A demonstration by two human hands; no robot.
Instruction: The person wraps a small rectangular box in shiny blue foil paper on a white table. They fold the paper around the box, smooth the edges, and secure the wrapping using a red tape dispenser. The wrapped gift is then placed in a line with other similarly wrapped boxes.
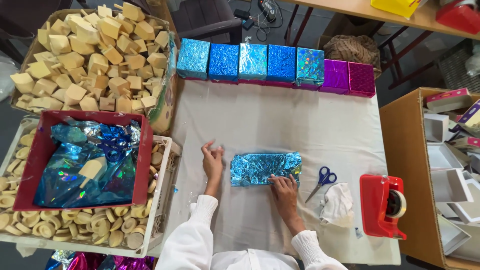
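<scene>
A flat parcel wrapped in crinkled blue shiny foil (265,167) lies on the white cloth-covered table (280,120). My right hand (284,189) presses flat on the parcel's near edge, fingers spread on the foil. My left hand (212,160) hovers just left of the parcel, fingers loosely curled and apart, holding nothing. Both arms wear white sleeves.
A row of wrapped blue and purple boxes (274,65) lines the table's far edge. Blue-handled scissors (322,181), a crumpled white cloth (336,202) and a red tape dispenser (382,205) lie right. Left: a red tray of foil sheets (142,150), crates of wooden pieces (95,55). A carton of white boxes (405,145) stands right.
</scene>
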